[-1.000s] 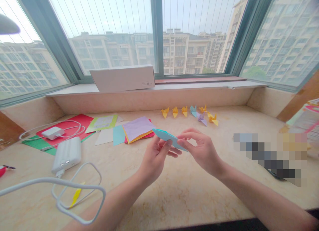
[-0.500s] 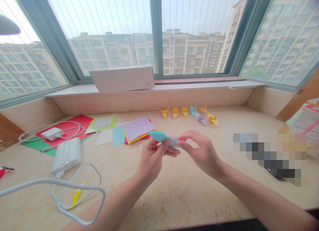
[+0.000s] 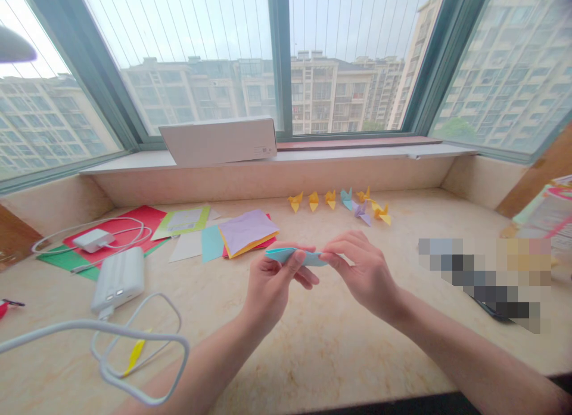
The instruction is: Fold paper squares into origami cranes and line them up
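Observation:
A folded piece of light blue origami paper [image 3: 313, 258] is held above the counter between both hands. My left hand [image 3: 273, 284] grips its left part, with the thumb on the near face and the fingers behind it. My right hand [image 3: 360, 263] pinches the paper's right end between thumb and fingertips. Beyond the hands, several folded paper cranes stand on the counter: yellow cranes [image 3: 313, 201], a light blue crane [image 3: 347, 198] and a purple crane [image 3: 361, 212]. The side of the folded paper facing away from me is hidden.
Left of the hands lie stacked coloured paper sheets [image 3: 248, 229] and a red sheet [image 3: 134, 224]. Nearer are a white power bank [image 3: 118, 279], a charger [image 3: 93, 240] and a looping white cable [image 3: 147, 325]. A white box [image 3: 218, 142] stands on the sill. A dark, pixelated object [image 3: 498, 310] lies right.
The folded light blue paper has tilted to lie more level, and its left end has dropped slightly. Both hands keep their hold on it.

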The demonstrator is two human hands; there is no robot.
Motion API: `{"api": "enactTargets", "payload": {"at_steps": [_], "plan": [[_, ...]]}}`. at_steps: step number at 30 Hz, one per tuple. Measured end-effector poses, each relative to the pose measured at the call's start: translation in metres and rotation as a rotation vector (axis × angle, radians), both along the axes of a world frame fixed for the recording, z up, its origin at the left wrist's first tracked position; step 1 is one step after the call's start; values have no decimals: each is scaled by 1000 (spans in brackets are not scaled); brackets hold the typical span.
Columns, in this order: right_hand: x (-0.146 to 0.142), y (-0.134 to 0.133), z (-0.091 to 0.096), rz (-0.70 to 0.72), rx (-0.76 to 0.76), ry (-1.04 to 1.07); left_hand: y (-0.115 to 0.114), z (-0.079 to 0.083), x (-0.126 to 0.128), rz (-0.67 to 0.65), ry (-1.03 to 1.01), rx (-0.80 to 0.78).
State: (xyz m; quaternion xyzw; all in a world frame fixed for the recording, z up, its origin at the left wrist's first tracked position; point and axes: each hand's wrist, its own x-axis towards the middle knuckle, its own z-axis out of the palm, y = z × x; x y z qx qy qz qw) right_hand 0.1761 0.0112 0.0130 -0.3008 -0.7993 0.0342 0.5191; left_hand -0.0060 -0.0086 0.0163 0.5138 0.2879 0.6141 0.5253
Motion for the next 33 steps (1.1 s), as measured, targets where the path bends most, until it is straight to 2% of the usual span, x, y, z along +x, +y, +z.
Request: {"api": "enactTargets", "payload": {"at_steps": [3, 8, 15, 19, 21, 26, 33], "plan": [[-2, -1, 1, 36, -33, -16, 1, 0, -1, 46, 26, 12], [-6, -4, 2, 97, -234, 38, 0, -2, -2, 79, 78, -4], [-5, -3, 0, 29, -188, 1, -1, 1, -2, 154, 139, -4], [-6, -3, -2, 13, -281, 23, 1, 2, -4, 196, 212, -6], [-7, -4, -2, -5, -392, 67, 3, 1, -5, 179, 231, -16], [-9, -3, 2, -8, -621, 202, 6, -3, -2, 17, 305, -50], [-10, 1, 1, 81, -683, 183, 8, -5, -3, 23, 430, -74]]}}
